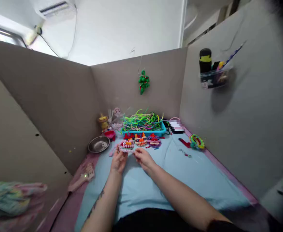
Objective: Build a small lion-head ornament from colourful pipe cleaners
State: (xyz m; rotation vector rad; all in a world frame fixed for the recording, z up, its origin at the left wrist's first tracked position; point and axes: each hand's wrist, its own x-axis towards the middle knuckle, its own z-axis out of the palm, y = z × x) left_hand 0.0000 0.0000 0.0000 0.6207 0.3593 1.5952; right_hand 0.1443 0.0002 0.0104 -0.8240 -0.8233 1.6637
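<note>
A pink and red pipe-cleaner figure (126,144) rests in the fingers of my left hand (119,161), over the near middle of the table. My right hand (143,157) is closed in a pinch at the right end of a pale pink pipe cleaner (128,150) along the figure's lower edge. Just beyond my hands sit an orange and white pipe-cleaner figure (141,140) and a purple one (154,140). A red piece (129,136) shows partly behind the held figure.
A turquoise basket (145,134) of loose pipe cleaners stands behind the figures. At left are a metal bowl (99,145) and a pink glue gun (82,178). A phone (177,127) and a yellow-green ring (197,142) lie right. Grey partitions (136,103) enclose the table.
</note>
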